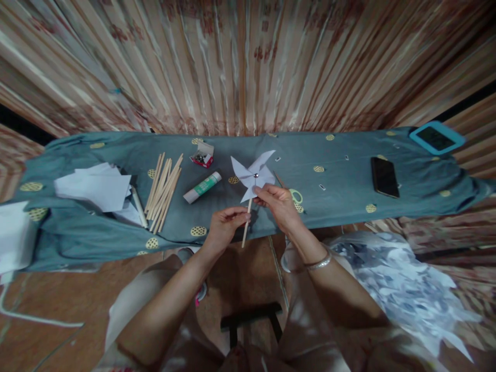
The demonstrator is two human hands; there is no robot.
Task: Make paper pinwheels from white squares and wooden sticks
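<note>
A white paper pinwheel point(248, 174) with a silver pin at its centre stands on a thin wooden stick point(244, 236) in front of me. My left hand point(227, 226) pinches the stick below the blades, with the stick's lower end sticking out under it. Close to the hub, my right hand point(279, 205) has thumb and fingers closed on the pinwheel's lower blade, where the stick meets it. Just right of that hand lie scissors point(296, 196) with pale green handles, partly hidden. To the left are a glue stick point(202, 187) and an open small box of pins point(202, 156).
A green patterned cloth point(310, 150) covers the narrow table. On its left lie several wooden sticks point(165, 191), white paper sheets point(96, 186) and a white box-like object point(14, 237). Rightward are a phone point(384, 177) and a blue-framed tablet point(437, 138). A plastic bag of paper pieces point(403, 284) sits lower right.
</note>
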